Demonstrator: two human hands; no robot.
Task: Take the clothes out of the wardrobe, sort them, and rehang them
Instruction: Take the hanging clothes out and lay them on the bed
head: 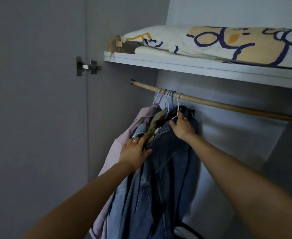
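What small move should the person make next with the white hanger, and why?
Probably lift the white hanger up and off the rod. The right hand already holds it at its neck, above the denim jacket, while the left hand presses the neighbouring clothes aside. The hook is still over the rod, and the rod to the right is bare, so there is room.

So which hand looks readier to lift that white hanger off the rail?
Probably the right hand: it is at the white hanger, just below the rail. The left hand sits lower, between the clothes.
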